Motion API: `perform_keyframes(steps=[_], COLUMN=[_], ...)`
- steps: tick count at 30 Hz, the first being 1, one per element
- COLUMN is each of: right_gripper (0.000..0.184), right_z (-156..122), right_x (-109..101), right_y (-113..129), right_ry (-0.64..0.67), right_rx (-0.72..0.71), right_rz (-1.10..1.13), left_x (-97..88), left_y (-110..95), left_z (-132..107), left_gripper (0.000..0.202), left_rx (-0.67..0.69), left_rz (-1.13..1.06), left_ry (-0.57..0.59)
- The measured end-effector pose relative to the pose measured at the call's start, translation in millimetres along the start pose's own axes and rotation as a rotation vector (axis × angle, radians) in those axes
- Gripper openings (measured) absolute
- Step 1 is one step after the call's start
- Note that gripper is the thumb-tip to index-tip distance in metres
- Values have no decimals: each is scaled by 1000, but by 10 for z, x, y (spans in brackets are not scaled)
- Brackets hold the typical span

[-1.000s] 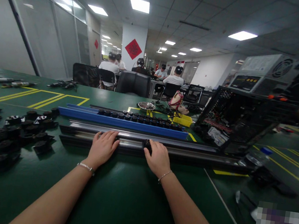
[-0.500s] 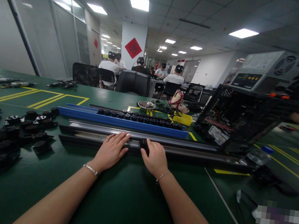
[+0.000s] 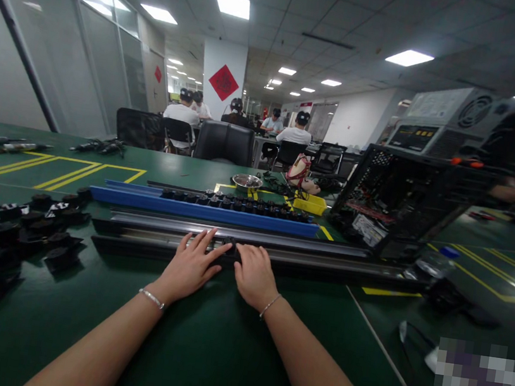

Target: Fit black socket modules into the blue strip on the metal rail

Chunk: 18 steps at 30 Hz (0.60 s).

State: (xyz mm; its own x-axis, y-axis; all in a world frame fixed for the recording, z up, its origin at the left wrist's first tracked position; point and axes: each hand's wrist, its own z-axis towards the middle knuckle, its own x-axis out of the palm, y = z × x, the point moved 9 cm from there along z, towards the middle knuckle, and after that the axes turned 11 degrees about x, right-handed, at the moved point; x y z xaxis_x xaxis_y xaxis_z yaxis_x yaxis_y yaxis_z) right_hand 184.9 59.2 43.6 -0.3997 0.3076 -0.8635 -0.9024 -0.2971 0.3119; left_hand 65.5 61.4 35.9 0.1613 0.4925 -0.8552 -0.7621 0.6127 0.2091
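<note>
My left hand (image 3: pixel 193 261) lies flat on a long dark metal rail (image 3: pixel 315 260) on the green table, fingers stretched out and apart. My right hand (image 3: pixel 252 271) rests on the same rail just to its right, fingers curled over a small black part (image 3: pixel 232 242) that is mostly hidden. The two hands nearly touch. Behind the rail lies a blue rail (image 3: pixel 197 209) carrying a row of several black parts.
A pile of loose black parts (image 3: pixel 17 229) covers the table at left. An open computer case (image 3: pixel 404 201) stands at right, with a water bottle (image 3: pixel 427 263) beside it. A steel bowl (image 3: pixel 246 182) and yellow tray (image 3: pixel 309 205) sit behind. People sit at far desks.
Both hands have slid along the dark rail toward each other; the right hand moved left with the black part, and the left hand moved right and spread its fingers.
</note>
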Motion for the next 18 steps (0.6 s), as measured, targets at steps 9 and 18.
perform_keyframes(steps=[9,18], right_gripper=[40,39], right_z=[-21,-28], right_x=[61,29], right_y=[28,39], right_ry=[56,32], right_rx=[-33,-72], right_rz=[-5,-41], left_x=[-14,-26], left_y=[-57,-149], left_z=[24,58], left_gripper=[52,51], left_rx=[14,-25], left_rz=[-17,47], left_ry=[8,-18])
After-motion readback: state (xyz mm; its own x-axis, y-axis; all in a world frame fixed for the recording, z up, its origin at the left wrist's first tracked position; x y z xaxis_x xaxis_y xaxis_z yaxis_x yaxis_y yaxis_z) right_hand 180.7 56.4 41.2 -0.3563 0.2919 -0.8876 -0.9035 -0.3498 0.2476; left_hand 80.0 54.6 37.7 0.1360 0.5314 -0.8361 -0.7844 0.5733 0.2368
